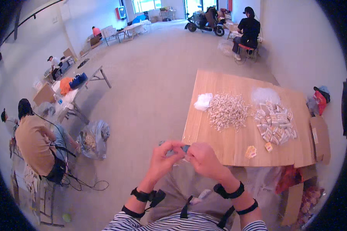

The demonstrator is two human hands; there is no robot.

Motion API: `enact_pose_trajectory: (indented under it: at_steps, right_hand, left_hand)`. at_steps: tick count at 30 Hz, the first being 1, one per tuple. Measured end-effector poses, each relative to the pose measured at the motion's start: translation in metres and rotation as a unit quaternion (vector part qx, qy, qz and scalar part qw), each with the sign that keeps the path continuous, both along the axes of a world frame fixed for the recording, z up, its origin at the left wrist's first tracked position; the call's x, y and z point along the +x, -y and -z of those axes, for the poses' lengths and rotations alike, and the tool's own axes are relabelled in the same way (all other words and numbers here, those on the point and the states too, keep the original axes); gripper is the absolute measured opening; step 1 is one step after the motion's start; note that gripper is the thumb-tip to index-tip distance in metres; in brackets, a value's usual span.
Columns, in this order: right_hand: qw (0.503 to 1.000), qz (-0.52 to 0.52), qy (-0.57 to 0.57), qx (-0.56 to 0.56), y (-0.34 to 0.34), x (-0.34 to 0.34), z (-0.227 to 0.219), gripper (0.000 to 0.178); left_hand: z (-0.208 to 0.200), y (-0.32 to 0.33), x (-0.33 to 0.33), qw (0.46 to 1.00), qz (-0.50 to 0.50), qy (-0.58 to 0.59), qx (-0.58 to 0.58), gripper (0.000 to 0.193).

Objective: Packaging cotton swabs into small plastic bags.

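Note:
My left hand point(166, 157) and my right hand point(202, 158) meet in front of me, just off the near left edge of a wooden table point(208, 148). Both have their fingers pinched together. Between the fingertips shows a small dark blue-grey piece point(186, 148), too small and covered to name. On the tabletop lies a loose heap of short whitish stick-like pieces point(228, 111). To its right is a pile of small white packets point(275, 122). A few yellow-orange cards point(251, 151) lie by the near edge, with one more small orange-and-white packet point(268, 146) beside them.
A crumpled white bag point(203, 101) and a clear plastic bag point(265, 95) rest on the table. Cardboard point(320, 139) stands along its right side. On the left, a person in a tan shirt point(35, 142) sits near a filled plastic bag point(93, 139) and floor cables point(89, 186).

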State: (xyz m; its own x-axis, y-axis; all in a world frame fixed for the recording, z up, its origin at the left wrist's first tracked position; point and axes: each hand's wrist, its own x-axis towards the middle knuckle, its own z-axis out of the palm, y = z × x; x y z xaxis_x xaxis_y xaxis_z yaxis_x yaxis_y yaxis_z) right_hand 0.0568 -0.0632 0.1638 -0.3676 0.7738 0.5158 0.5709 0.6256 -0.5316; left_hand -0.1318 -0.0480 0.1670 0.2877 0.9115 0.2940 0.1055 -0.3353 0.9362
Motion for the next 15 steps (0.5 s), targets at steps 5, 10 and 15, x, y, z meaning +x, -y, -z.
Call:
enact_pose_trajectory:
  at_steps: [5,10,15]
  right_hand:
    - [0.997,0.007,-0.056,-0.043,0.011,0.003,-0.005,0.008]
    - [0.999,-0.002,-0.013,0.037,0.015,0.009,0.007,0.012]
    - [0.998,0.001,0.021,0.066,0.022,0.009,0.006,0.012]
  left_hand:
    - [0.007,0.000,0.000,0.999,-0.010,0.032,0.015,0.018]
    - [0.010,0.007,0.003,0.994,0.027,0.096,-0.036,0.023]
    - [-0.011,0.018,0.006,0.988,0.023,-0.112,0.101,0.023]
